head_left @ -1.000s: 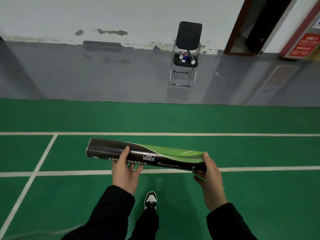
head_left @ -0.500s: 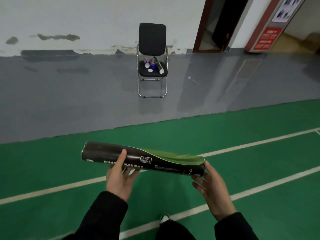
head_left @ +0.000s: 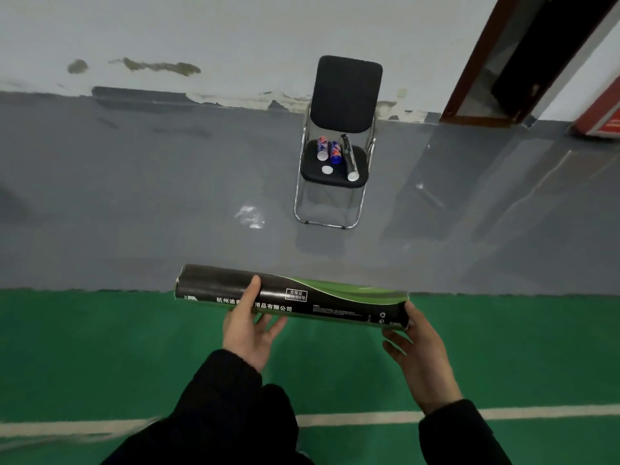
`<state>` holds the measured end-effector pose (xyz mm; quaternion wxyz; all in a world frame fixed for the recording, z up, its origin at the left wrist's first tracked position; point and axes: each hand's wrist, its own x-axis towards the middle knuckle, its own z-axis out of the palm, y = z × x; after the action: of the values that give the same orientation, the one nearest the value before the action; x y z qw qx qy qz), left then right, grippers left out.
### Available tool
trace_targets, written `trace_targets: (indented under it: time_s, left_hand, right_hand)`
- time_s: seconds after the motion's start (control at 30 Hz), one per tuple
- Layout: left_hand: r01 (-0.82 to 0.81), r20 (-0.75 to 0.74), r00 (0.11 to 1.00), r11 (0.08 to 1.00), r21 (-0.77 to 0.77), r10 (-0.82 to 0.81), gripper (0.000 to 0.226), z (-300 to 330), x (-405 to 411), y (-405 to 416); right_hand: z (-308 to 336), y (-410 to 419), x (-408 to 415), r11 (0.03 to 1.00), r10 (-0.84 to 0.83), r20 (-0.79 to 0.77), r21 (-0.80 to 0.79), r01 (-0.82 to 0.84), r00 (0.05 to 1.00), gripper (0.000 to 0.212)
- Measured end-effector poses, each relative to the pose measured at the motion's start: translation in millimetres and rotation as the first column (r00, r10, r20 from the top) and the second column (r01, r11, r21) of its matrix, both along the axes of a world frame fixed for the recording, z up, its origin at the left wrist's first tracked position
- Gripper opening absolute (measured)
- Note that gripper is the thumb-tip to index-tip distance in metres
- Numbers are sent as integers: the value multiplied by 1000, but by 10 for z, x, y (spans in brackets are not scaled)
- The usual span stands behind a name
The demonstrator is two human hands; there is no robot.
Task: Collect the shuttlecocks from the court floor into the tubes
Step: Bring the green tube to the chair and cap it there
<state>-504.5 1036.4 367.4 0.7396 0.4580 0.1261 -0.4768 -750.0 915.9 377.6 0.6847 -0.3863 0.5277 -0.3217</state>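
Observation:
I hold a long black and green shuttlecock tube (head_left: 322, 298) level in front of me. My left hand (head_left: 250, 325) grips it near the middle, thumb over the top and fingers underneath. My right hand (head_left: 416, 350) grips its right end, thumb on the end rim and fingers curled below. On the seat of a black folding chair (head_left: 345, 92) ahead lie two blue and red tubes (head_left: 329, 150), a dark tube (head_left: 349, 161) and a white cap (head_left: 326, 169). No loose shuttlecock shows on the floor.
The green court mat (head_left: 100, 357) with a white line (head_left: 536, 412) ends just ahead at a grey floor (head_left: 134, 196). A white scuff or scrap (head_left: 250, 216) lies left of the chair. A dark doorway (head_left: 523, 58) and a red sign (head_left: 604, 124) are at the right.
I have walked toward the chair, which is now closer and nearer the centre. The court lines have slid behind me. Both hands keep the same hold on the tube.

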Motion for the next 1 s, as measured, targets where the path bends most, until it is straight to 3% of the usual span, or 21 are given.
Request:
trace_targets:
  time_s: [0.17,0.33,0.57,0.7,0.83,1.0]
  left_hand:
    - [-37,14,999,999,40,36,100,-231,624,-1339]
    - [-31,3,1000,998,55,31,69,-307,1370,-2838]
    - [-47,-23,999,993,110,49,59,-222,2291,-4600]
    - [-119,-2,993,983,137,120,52,-317,2729,-5531]
    - [-200,190,968,962,185,165,39,-625,3196,-6485]
    - [-181,478,879,930,320,6,43,-1105,3763,-7559]
  right_hand:
    - [-283,-1425,648,995,19,-5,100,-18,1000,30]
    - [-481,-2796,1365,981,-12,-10,195,14,1000,40]
    - [-247,-4528,2261,977,-14,-6,212,15,1000,40]
    - [-414,-5543,2708,978,8,-92,210,12,996,31]
    - [-867,-6705,3289,977,68,-171,211,-31,983,12]
    - [-1725,-8012,4098,944,215,-244,299,-137,946,5]
